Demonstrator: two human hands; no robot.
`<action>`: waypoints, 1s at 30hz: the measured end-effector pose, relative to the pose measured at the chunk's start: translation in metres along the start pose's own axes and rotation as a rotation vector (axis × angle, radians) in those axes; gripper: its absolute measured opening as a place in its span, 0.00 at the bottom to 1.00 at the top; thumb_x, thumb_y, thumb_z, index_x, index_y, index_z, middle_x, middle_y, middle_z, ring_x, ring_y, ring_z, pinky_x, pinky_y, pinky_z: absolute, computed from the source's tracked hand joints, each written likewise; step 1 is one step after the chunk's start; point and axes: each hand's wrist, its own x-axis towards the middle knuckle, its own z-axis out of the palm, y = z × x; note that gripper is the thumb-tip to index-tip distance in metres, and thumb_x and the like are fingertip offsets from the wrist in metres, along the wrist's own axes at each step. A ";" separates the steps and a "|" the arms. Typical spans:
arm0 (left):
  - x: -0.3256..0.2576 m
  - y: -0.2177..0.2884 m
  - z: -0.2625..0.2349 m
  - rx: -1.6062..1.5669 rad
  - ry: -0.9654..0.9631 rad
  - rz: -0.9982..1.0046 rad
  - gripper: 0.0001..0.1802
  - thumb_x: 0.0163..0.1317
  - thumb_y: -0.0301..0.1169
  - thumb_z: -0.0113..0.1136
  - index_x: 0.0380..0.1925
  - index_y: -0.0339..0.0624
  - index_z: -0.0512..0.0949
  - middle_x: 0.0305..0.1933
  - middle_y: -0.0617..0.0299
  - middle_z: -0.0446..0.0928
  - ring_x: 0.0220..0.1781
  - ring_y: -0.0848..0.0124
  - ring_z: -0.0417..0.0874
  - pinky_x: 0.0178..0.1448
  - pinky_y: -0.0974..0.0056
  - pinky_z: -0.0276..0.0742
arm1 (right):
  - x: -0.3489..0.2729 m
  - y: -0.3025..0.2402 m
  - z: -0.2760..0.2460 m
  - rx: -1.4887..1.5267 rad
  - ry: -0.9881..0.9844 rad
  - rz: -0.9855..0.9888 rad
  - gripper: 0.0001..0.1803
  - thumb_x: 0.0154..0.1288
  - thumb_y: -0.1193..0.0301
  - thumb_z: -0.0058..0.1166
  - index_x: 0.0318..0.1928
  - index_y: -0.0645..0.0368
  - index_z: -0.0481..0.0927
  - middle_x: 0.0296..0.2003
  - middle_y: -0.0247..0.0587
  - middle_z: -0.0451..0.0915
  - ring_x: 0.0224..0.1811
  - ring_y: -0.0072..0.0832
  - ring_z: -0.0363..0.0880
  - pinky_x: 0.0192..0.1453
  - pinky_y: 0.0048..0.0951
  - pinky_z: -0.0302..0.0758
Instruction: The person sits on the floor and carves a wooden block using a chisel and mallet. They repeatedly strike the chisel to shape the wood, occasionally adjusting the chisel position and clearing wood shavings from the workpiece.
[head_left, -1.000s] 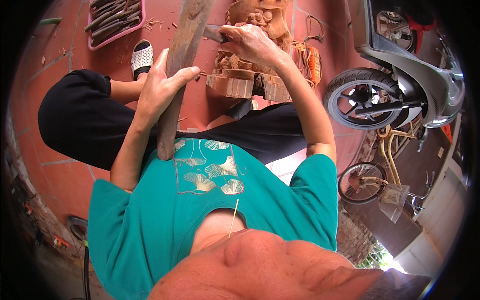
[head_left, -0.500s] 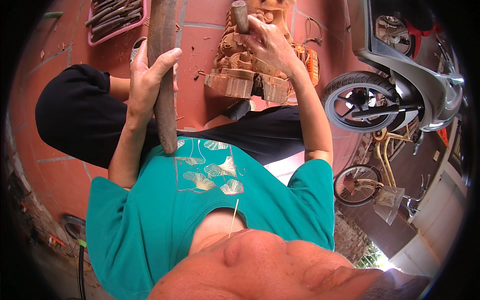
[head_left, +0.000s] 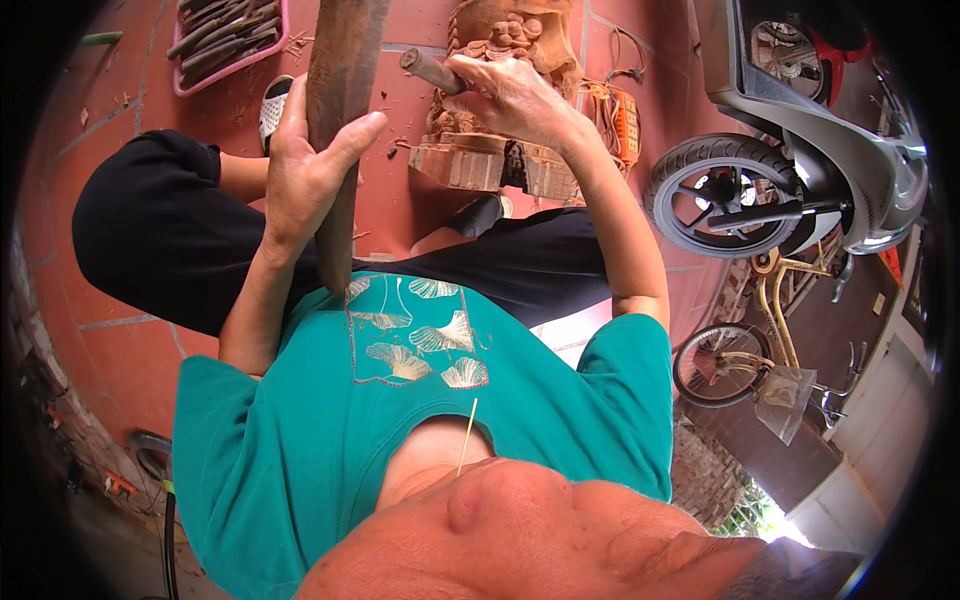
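My left hand [head_left: 302, 180] is closed round a long, dark wooden mallet [head_left: 345, 75]. The mallet stands lengthwise before me, its narrow end near my shirt and its wide end running out at the top of the view. My thumb sticks out along its right side, and the other fingers are partly hidden behind it. In my right hand [head_left: 515, 100] is a carving chisel [head_left: 432, 70], of which only the round handle shows, pointing left. Under and beyond that hand stands a carved wooden figure [head_left: 510, 30] on a blocky base; the chisel's blade is hidden.
A pink basket [head_left: 180, 75] of dark-handled tools lies far left on red floor tiles [head_left: 385, 215] strewn with wood chips. An orange power strip [head_left: 625, 125] with cables sits right of the carving. A motorbike [head_left: 870, 190] and a bicycle [head_left: 720, 365] stand at right.
The chisel handle has tilted over to the left as my right hand turned and moved slightly left and down. My left hand and the mallet's wide end have shifted a little right.
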 end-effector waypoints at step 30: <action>0.003 -0.008 0.012 0.094 -0.041 0.042 0.26 0.66 0.39 0.69 0.56 0.33 0.74 0.43 0.58 0.82 0.45 0.71 0.82 0.54 0.64 0.78 | -0.074 -0.024 -0.062 0.617 0.556 0.377 0.11 0.75 0.73 0.59 0.53 0.63 0.76 0.39 0.34 0.81 0.42 0.21 0.80 0.45 0.28 0.77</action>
